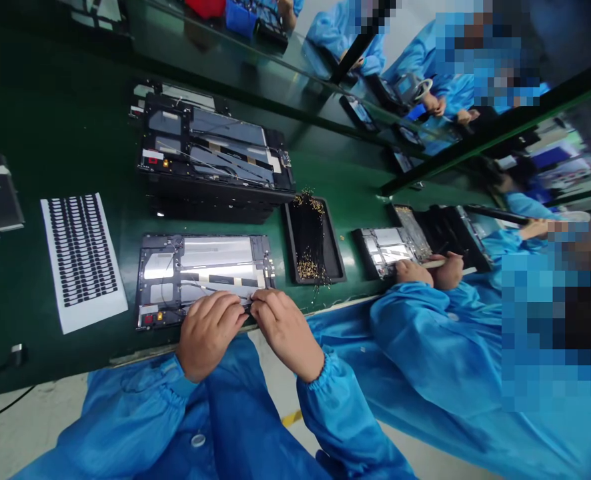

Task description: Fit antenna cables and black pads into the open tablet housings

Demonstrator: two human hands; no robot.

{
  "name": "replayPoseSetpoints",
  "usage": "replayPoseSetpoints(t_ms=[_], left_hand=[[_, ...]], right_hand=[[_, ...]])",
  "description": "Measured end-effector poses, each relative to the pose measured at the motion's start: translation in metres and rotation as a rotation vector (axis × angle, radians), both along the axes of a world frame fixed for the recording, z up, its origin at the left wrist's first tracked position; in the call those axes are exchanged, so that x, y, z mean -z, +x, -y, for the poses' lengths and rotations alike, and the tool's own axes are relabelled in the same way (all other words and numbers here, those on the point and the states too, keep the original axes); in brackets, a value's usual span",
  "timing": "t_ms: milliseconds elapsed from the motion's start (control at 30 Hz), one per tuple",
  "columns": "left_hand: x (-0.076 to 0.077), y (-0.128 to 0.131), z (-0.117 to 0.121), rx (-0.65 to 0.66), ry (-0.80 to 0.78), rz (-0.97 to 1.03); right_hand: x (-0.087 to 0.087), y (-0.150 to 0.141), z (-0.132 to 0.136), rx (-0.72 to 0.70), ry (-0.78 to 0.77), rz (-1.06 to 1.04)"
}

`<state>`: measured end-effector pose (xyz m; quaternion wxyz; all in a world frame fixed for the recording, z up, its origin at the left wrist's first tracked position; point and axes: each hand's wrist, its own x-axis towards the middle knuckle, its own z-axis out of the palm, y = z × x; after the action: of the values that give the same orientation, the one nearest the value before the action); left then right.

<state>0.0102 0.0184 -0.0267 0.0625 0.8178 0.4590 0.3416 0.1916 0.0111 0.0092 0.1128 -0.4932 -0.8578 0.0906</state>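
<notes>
Green worktop (100,67), glass-panelled frame along its far edge; co-workers in blue smocks beyond and to the right. Open device (220,257) lies flat at the near edge of the worktop. Left hand (286,328) and right hand (209,332) both at the device's near long side, fingertips bent, nearly meeting; fingers closed down on its edge, anything pinched too small to tell. Behind it: stack of similar devices (210,150). Right of it: black tray (338,257) with thin black cables (308,237), gold-coloured ends. Left: label sheet (93,310), tilted.
</notes>
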Motion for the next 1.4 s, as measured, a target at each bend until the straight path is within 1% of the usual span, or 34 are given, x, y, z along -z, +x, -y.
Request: replayPoseSetpoints(t_ms=[233,367,433,567,633,767,1000,1100,1200,1300,1400], left_hand=[[0.001,-0.001,0.001,0.019,0.017,-0.038],[0.003,-0.001,0.001,0.031,0.036,-0.046],[0.003,-0.001,0.001,0.029,0.031,-0.045],[0.0,0.0,0.0,0.032,-0.005,-0.036],[-0.004,0.002,0.0,0.027,-0.018,-0.039],[-0.007,0.005,-0.001,-0.009,-0.018,-0.038],[-0.008,0.009,-0.001,-0.029,-0.047,-0.048],[-0.011,0.011,-0.001,-0.04,-0.086,-0.038],[-0.013,0.011,0.0,-0.042,-0.115,-0.035],[-0.011,0.008,0.002,-0.017,-0.086,-0.034],[-0.007,0.005,0.005,0.001,-0.061,-0.018]], right_hand=[[-0.004,-0.005,-0.001,-0.002,-0.006,0.023],[-0.003,-0.003,-0.001,0.008,-0.006,0.001],[0.0,0.002,0.0,0.012,-0.017,-0.088],[0.006,0.015,0.004,0.064,-0.056,-0.361],[0.009,0.018,0.006,0.102,-0.056,-0.421],[0.012,0.016,0.005,0.114,-0.042,-0.417],[0.009,0.012,0.001,0.116,-0.04,-0.392],[0.011,0.012,0.003,0.13,-0.035,-0.386],[0.016,0.012,0.008,0.126,0.001,-0.404],[0.026,0.014,0.016,0.094,0.077,-0.42],[0.037,0.015,0.025,0.065,0.162,-0.387]])
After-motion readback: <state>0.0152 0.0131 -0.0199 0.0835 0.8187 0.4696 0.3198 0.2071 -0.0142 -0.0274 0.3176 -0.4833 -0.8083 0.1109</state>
